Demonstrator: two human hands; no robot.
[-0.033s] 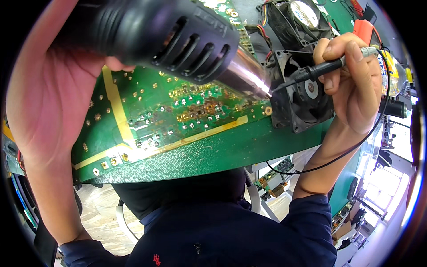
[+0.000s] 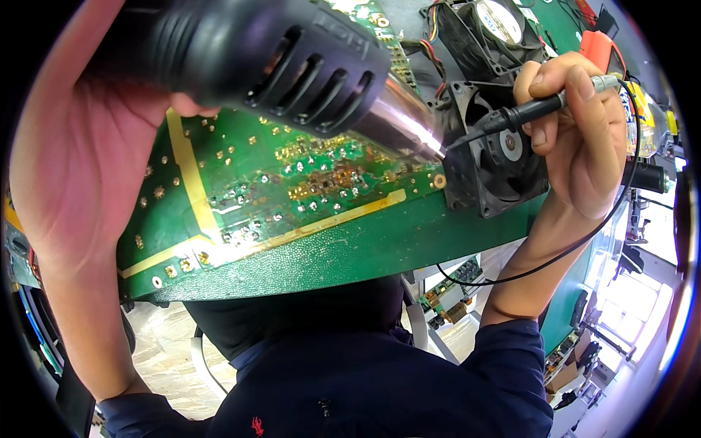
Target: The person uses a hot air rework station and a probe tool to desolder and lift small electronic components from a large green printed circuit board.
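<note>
My left hand (image 2: pixel 84 168) reaches up along the left side, and its fingers are partly hidden behind a black heat gun (image 2: pixel 307 77). The gun's metal nozzle points down to the right across a green circuit board (image 2: pixel 241 164) with gold traces and solder joints. Between thumb and fingers, my right hand (image 2: pixel 577 131) grips a black pen-shaped soldering iron (image 2: pixel 529 112) with a metal rear connector. Its dark tip lies close to the nozzle's mouth, in front of a square black cooling fan (image 2: pixel 485 182); whether the tip touches anything, I cannot tell.
A second black fan (image 2: pixel 475 44) with coloured wires stands behind the first. From the iron a black cable (image 2: pixel 577 252) loops past my right forearm. The green tabletop (image 2: pixel 350 255) ends near my body. A red object (image 2: pixel 599 50) lies beyond my right hand.
</note>
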